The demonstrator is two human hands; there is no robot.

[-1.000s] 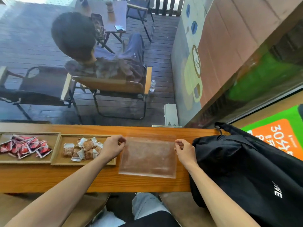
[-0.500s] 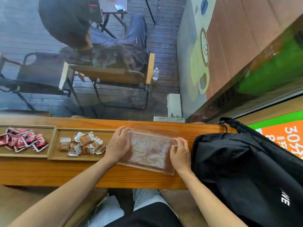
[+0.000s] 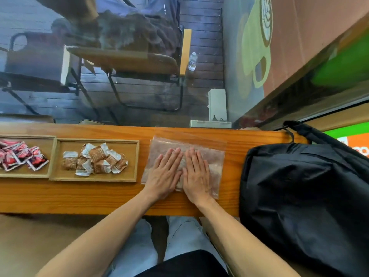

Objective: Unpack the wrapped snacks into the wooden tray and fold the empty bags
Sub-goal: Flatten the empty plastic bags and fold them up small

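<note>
The black backpack (image 3: pixel 303 200) crowds the worktop (image 3: pixel 79 192) right of the right hand (image 3: pixel 196 175). The clear bag (image 3: pixel 211 156) lies under both flat, open palms; slick plastic may spring open once the left hand (image 3: pixel 166 174) lifts, beside the snack tray (image 3: pixel 93 177).

Wooden counter (image 3: pixel 79 198) with two snack trays (image 3: pixel 93 177), clear bag (image 3: pixel 215 156), black backpack (image 3: pixel 303 196).
</note>
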